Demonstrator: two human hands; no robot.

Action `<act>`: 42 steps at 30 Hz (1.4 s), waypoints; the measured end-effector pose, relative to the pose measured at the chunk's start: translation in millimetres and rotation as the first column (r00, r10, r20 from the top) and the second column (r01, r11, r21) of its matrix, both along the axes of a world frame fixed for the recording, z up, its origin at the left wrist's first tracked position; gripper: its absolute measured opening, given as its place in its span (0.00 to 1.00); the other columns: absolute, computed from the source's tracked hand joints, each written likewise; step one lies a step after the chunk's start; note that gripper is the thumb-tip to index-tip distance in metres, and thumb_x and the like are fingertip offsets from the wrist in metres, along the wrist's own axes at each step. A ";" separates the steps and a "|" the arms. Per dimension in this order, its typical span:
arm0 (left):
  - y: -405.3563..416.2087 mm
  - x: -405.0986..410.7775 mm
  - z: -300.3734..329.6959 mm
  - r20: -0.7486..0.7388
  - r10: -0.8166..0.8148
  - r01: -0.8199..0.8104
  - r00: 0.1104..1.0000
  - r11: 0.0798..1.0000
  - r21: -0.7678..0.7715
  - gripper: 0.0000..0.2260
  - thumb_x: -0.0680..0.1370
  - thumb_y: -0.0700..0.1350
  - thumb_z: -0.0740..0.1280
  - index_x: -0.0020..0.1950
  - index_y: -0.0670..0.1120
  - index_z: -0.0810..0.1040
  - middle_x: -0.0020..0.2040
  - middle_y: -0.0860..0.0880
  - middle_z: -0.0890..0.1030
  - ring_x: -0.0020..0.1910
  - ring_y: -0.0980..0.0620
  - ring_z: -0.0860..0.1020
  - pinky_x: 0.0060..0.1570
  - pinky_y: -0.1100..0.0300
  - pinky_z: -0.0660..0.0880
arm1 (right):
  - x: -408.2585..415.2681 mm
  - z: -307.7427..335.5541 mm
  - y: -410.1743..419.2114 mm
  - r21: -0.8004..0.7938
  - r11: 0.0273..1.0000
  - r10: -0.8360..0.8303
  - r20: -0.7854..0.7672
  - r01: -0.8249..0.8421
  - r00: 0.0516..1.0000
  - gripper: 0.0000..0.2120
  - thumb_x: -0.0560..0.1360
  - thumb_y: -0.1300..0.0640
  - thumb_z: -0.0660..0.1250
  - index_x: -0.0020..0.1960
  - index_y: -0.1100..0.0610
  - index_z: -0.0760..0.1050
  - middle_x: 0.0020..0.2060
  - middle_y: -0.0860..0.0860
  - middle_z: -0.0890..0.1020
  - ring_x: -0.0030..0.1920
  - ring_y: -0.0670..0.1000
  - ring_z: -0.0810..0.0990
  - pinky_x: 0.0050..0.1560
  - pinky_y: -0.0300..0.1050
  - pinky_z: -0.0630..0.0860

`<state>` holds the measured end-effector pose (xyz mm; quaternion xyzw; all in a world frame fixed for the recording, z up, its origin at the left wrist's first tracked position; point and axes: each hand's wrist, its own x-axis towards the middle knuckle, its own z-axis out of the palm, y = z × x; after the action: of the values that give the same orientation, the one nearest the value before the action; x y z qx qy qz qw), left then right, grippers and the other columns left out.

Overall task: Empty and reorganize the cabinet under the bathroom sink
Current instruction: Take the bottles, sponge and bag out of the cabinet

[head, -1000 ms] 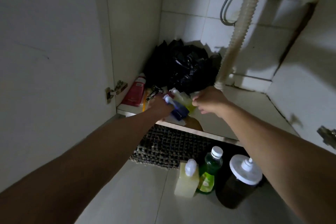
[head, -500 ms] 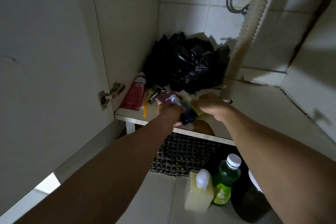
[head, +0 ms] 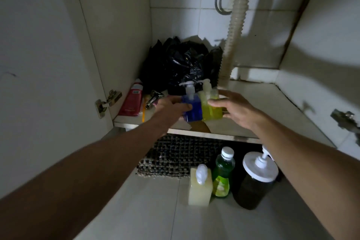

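Where the floor tiles meet the cabinet front, three containers stand close together — a pale soap dispenser (head: 200, 189), a green bottle (head: 222, 175) and a dark pump jar (head: 255, 181) — just in front of a woven mat (head: 175, 156). Above the cabinet shelf (head: 224, 134), your left hand (head: 171, 106) grips a blue pump bottle (head: 191, 106). Your right hand (head: 236, 108) holds two yellow pump bottles (head: 211, 107), fingers around their sides. The bottles touch one another. Farther back on the shelf lie a red tube (head: 132, 101) and a metal faucet part (head: 154, 98); behind them sits a black plastic bag (head: 181, 64), beside the corrugated drain hose (head: 236, 25).
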<state>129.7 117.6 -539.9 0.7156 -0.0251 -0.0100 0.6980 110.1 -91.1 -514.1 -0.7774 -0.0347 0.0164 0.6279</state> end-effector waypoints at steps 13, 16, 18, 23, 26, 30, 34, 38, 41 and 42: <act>-8.7 -116.7 -5.5 -0.011 -0.583 0.492 0.812 0.675 0.550 0.12 0.68 0.34 0.75 0.49 0.45 0.82 0.44 0.51 0.84 0.41 0.57 0.82 0.40 0.66 0.77 | -121.7 5.5 -41.0 -0.544 0.765 0.213 -0.294 -0.346 0.932 0.21 0.66 0.57 0.80 0.56 0.51 0.78 0.46 0.48 0.85 0.48 0.51 0.84 0.49 0.47 0.80; -17.2 -132.1 -40.5 -0.093 -0.636 0.543 0.766 0.563 0.623 0.12 0.67 0.37 0.77 0.47 0.48 0.82 0.44 0.54 0.85 0.44 0.57 0.83 0.45 0.64 0.78 | -142.4 -24.7 -39.7 -0.698 0.626 0.149 -0.332 -0.349 0.931 0.21 0.60 0.47 0.82 0.48 0.51 0.79 0.42 0.47 0.84 0.44 0.50 0.83 0.46 0.51 0.81; -22.8 -139.6 -67.6 -0.098 -0.601 0.493 0.793 0.539 0.682 0.10 0.65 0.40 0.78 0.43 0.48 0.81 0.43 0.50 0.84 0.44 0.51 0.83 0.43 0.59 0.78 | -153.3 -47.5 -38.4 -0.745 0.557 0.150 -0.346 -0.368 0.926 0.20 0.60 0.47 0.82 0.46 0.48 0.78 0.42 0.47 0.83 0.44 0.48 0.82 0.43 0.47 0.79; -37.1 -150.2 -126.6 -0.114 -0.545 0.395 0.831 0.432 0.811 0.10 0.65 0.41 0.75 0.36 0.52 0.74 0.33 0.56 0.75 0.35 0.54 0.76 0.30 0.67 0.64 | -164.0 -101.8 -48.2 -0.792 0.529 0.077 -0.315 -0.306 0.946 0.20 0.62 0.54 0.81 0.49 0.47 0.76 0.44 0.46 0.80 0.44 0.48 0.80 0.38 0.44 0.76; -43.4 -152.2 -149.7 -0.137 -0.532 0.413 0.836 0.444 0.795 0.09 0.66 0.38 0.74 0.41 0.49 0.78 0.33 0.58 0.74 0.32 0.60 0.73 0.29 0.71 0.63 | -161.3 -129.2 -56.1 -0.826 0.485 0.035 -0.309 -0.286 0.950 0.26 0.59 0.56 0.79 0.55 0.45 0.78 0.50 0.47 0.80 0.48 0.50 0.81 0.46 0.49 0.82; -44.0 -153.2 -172.3 -0.147 -0.500 0.421 0.853 0.495 0.760 0.09 0.66 0.36 0.73 0.42 0.46 0.78 0.37 0.52 0.78 0.37 0.53 0.77 0.31 0.68 0.68 | -163.7 -153.1 -57.6 -0.847 0.449 0.002 -0.316 -0.283 0.949 0.28 0.59 0.55 0.79 0.58 0.48 0.78 0.51 0.49 0.82 0.46 0.51 0.83 0.46 0.51 0.83; -40.1 -146.6 -181.8 -0.174 -0.509 0.437 0.843 0.460 0.773 0.15 0.65 0.40 0.75 0.49 0.47 0.79 0.46 0.48 0.82 0.45 0.49 0.80 0.44 0.56 0.78 | -169.9 -164.8 -55.3 -0.870 0.372 0.013 -0.344 -0.324 0.939 0.26 0.61 0.54 0.79 0.57 0.48 0.76 0.50 0.51 0.81 0.46 0.53 0.81 0.44 0.50 0.82; -36.3 -147.5 -175.5 -0.258 -0.544 0.491 0.799 0.340 0.802 0.26 0.63 0.48 0.79 0.58 0.47 0.76 0.53 0.48 0.80 0.50 0.49 0.79 0.49 0.53 0.79 | -173.8 -156.8 -49.1 -0.879 0.267 0.026 -0.403 -0.395 0.915 0.30 0.61 0.50 0.80 0.60 0.50 0.73 0.53 0.49 0.79 0.49 0.53 0.81 0.46 0.48 0.80; -29.6 -146.1 -156.1 -0.330 -0.548 0.499 0.769 0.191 0.846 0.29 0.66 0.49 0.79 0.63 0.43 0.74 0.55 0.45 0.78 0.53 0.48 0.77 0.52 0.53 0.78 | -168.5 -130.3 -39.1 -0.856 0.145 0.006 -0.501 -0.496 0.865 0.38 0.61 0.48 0.81 0.67 0.53 0.69 0.56 0.51 0.77 0.53 0.55 0.80 0.50 0.49 0.80; -25.1 -145.6 -146.8 -0.351 -0.548 0.507 0.759 0.160 0.847 0.29 0.67 0.48 0.79 0.63 0.41 0.74 0.54 0.44 0.79 0.52 0.47 0.79 0.52 0.54 0.78 | -165.5 -119.7 -33.8 -0.841 0.102 -0.003 -0.534 -0.530 0.846 0.40 0.61 0.48 0.81 0.68 0.54 0.69 0.57 0.52 0.77 0.54 0.55 0.80 0.51 0.50 0.81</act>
<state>-15.9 92.4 -686.7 0.9185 -0.2747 -0.2501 0.1357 -55.4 -124.9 -633.7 -0.9487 -0.0278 0.3112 -0.0487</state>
